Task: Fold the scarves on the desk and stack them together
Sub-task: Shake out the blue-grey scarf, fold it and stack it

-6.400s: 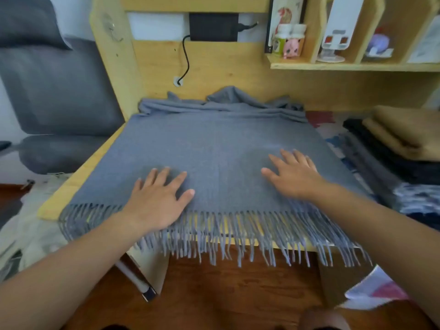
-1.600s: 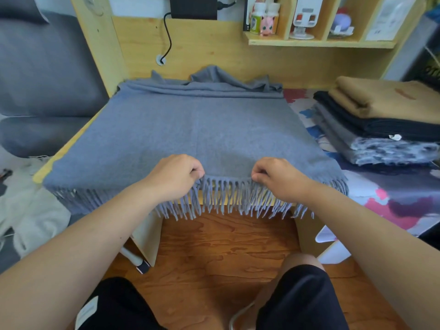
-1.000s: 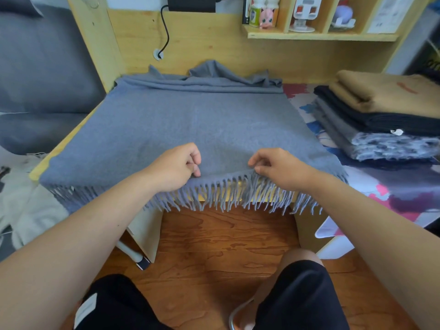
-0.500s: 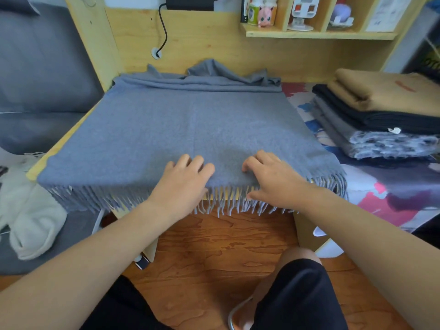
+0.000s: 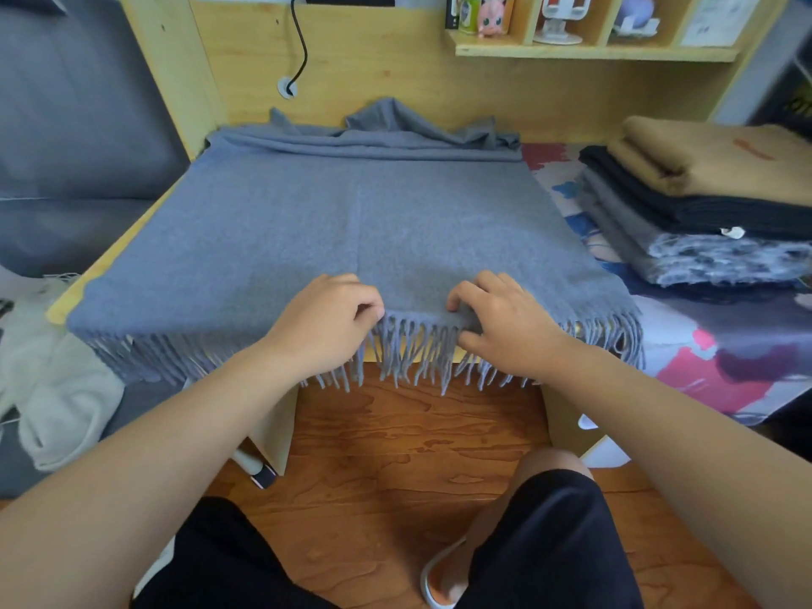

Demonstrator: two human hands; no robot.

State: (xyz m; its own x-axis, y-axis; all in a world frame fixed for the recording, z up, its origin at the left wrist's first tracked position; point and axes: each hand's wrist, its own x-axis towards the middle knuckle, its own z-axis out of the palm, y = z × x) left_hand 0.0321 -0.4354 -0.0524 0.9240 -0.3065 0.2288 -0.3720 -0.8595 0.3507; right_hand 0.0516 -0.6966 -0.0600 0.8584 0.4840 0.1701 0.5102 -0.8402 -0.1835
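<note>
Grey scarf point(image 5: 351, 226) spread flat over the desk point(image 5: 66, 301), fringe hanging past the near edge; left hand point(image 5: 323, 320) and right hand point(image 5: 505, 325) each pinching the fringed hem near its middle; folded stack point(image 5: 703, 213) well apart at right. Risks: uneven lift skewing the fold; far bunched end dragging along; loose tassels catching, slipping from the pinch.

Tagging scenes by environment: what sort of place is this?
Most likely a home bedroom or study corner. A light wooden desk with a built-in cubby shelf holding small toys, a grey upholstered seat beside it, and folded scarves stacked to the right all point to a domestic room, not a workshop.
</note>
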